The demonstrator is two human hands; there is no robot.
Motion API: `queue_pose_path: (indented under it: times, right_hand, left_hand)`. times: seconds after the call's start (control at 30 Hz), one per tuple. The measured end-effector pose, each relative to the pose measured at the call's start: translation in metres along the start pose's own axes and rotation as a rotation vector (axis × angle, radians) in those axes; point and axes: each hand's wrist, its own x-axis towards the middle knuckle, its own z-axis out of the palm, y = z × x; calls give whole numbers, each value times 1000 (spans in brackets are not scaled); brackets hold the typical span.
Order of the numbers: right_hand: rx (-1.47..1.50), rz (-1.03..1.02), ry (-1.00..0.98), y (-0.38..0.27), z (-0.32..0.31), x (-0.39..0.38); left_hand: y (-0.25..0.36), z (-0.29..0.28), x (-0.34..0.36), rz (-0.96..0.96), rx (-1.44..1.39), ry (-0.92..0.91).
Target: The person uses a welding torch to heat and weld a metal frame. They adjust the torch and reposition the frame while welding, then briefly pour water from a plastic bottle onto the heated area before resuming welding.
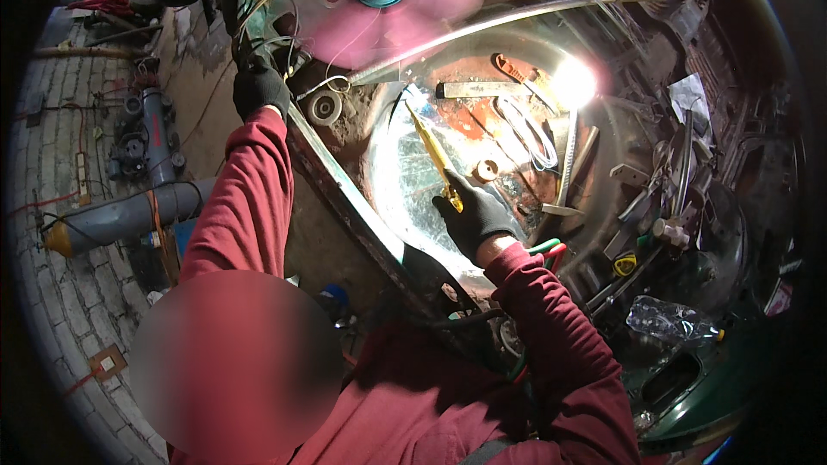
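Observation:
My right hand (479,220), in a black glove, is closed round a long yellow gas torch (433,145). Its narrow tip points up and left, over a brightly lit round metal surface. A red and a green hose (553,251) run beside the right wrist. At the upper left, my left hand (260,89), also black-gloved, is closed at the end of a long metal edge (338,174), among thin wires. What its fingers hold is hidden. Close to it lies a small round metal part (325,108).
A pink fan (413,21) with blurred blades stands at the top, near my left hand. A lamp (574,83) glares beyond the torch. Around it lie a hammer (567,168), an orange-handled tool (510,67) and coiled cable (532,139). A plastic bottle (668,319) lies right; a grey cylinder (129,217) left.

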Motion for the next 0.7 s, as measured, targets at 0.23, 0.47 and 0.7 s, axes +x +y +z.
queue_pose_path:
  times: [0.23,0.47,0.7]
  right_hand:
    - [2,-31,41,0,17,10]
    - [-27,15,20,-7,11,10]
    - [-13,37,6,-1,18,15]
  left_hand:
    - [-11,12,9,-11,18,17]
    - [-9,15,15,-23,63,-6]
    - [-40,39,39,-8,208,-41]
